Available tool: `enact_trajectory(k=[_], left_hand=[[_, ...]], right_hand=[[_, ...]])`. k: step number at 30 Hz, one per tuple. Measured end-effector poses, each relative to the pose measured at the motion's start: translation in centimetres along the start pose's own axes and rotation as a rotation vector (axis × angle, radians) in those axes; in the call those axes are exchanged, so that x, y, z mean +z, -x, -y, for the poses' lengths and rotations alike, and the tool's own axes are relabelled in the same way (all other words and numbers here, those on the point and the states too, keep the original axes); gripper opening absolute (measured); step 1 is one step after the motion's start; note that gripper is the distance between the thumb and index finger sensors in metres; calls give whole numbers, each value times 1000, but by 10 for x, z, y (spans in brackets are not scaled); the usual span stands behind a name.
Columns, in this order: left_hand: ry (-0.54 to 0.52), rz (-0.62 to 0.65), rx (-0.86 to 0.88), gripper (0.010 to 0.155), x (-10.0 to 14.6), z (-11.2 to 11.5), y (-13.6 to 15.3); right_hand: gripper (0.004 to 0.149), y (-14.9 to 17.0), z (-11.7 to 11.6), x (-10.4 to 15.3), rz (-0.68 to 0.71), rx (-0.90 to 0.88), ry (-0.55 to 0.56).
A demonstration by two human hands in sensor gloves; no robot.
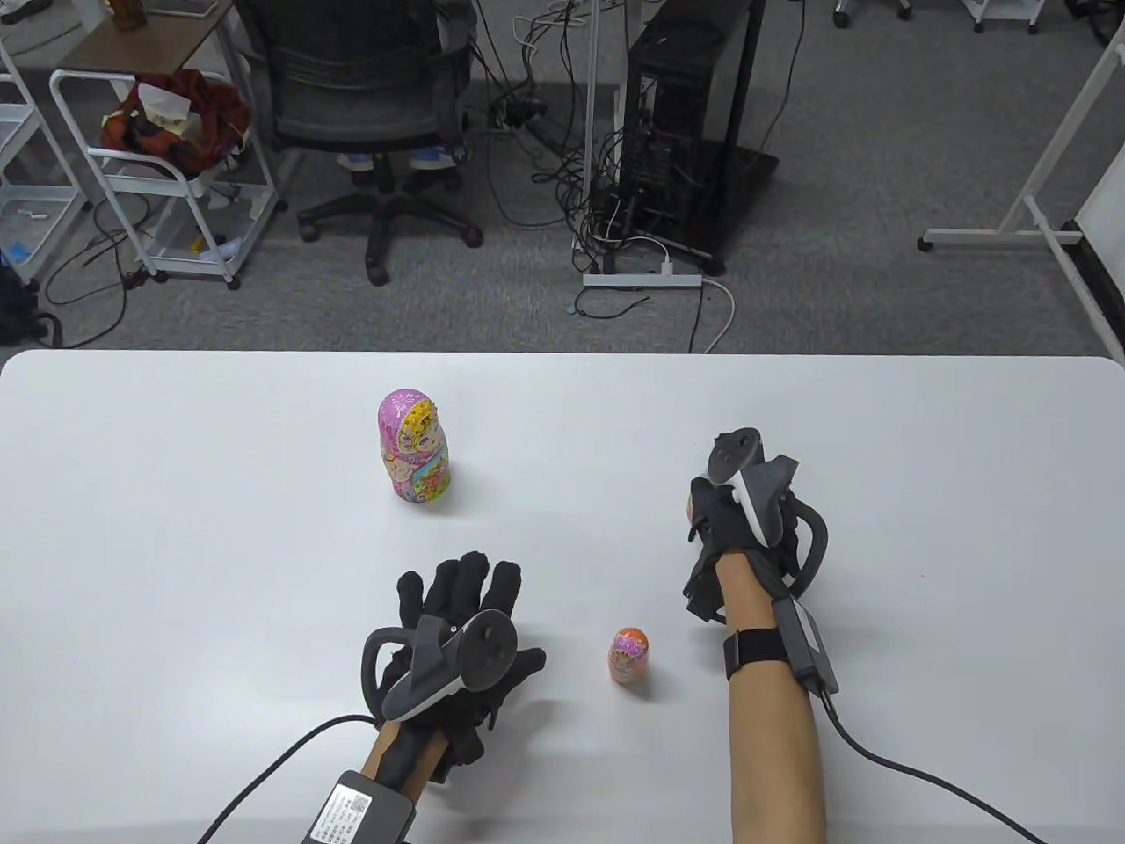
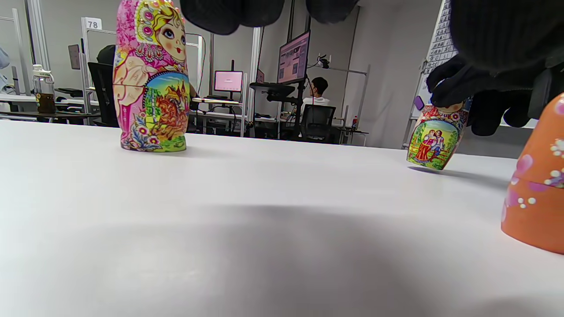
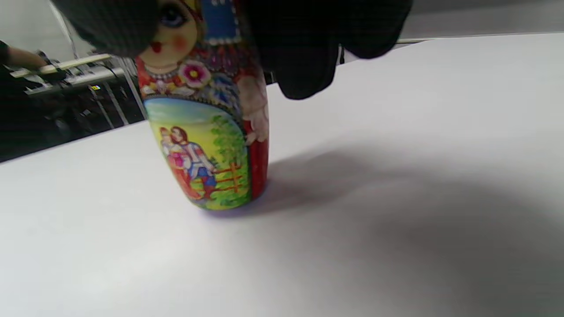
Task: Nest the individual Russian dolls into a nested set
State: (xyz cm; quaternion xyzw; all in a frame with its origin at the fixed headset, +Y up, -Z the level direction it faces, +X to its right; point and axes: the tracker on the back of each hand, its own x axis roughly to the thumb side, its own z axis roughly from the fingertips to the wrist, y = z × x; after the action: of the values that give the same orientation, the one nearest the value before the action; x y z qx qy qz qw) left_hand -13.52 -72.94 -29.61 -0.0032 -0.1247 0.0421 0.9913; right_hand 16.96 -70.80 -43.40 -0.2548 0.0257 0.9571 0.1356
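On white table [image 1: 176,527], right hand [image 1: 734,519] grips red mid-size doll [image 3: 207,132] by its top, prob. to open it; left hand [image 1: 466,633] hovers w/ fingers spread; pink doll [image 1: 413,447] & small orange doll [image 1: 629,656] stand apart.

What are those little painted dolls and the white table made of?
The pink doll, the red doll under the right hand and the small orange doll look like lacquered painted wood: glossy, with hand-painted scenes and a seam round the pink one's waist. Plastic cannot be ruled out. The table looks like smooth matte white laminate, showing soft shadows and only faint sheen.
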Motion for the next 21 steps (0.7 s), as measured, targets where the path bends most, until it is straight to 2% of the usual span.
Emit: enact_trajectory(k=[4, 5, 8, 10, 13, 16, 19, 21], left_hand=[[-14, -3, 36, 96, 2, -4, 1], [-23, -3, 48, 97, 3, -5, 0], [-62, 3, 84, 99, 7, -11, -1], [-101, 8, 106, 100, 10, -15, -2], [-159, 22, 118, 104, 15, -22, -6], [-213, 37, 128, 108, 19, -26, -10], [-247, 52, 124, 110, 22, -28, -15], [-259, 63, 116, 111, 23, -29, -18]], right_hand=[[66, 0, 14, 29, 203, -118, 61], [66, 1, 19, 42, 289, -185, 85], [66, 5, 31, 79, 507, -346, 87], [66, 9, 36, 100, 601, -421, 63], [66, 16, 37, 127, 671, -547, 10], [67, 22, 30, 143, 705, -637, -40], [67, 27, 26, 150, 751, -615, -29], [67, 28, 23, 151, 773, -623, -60]])
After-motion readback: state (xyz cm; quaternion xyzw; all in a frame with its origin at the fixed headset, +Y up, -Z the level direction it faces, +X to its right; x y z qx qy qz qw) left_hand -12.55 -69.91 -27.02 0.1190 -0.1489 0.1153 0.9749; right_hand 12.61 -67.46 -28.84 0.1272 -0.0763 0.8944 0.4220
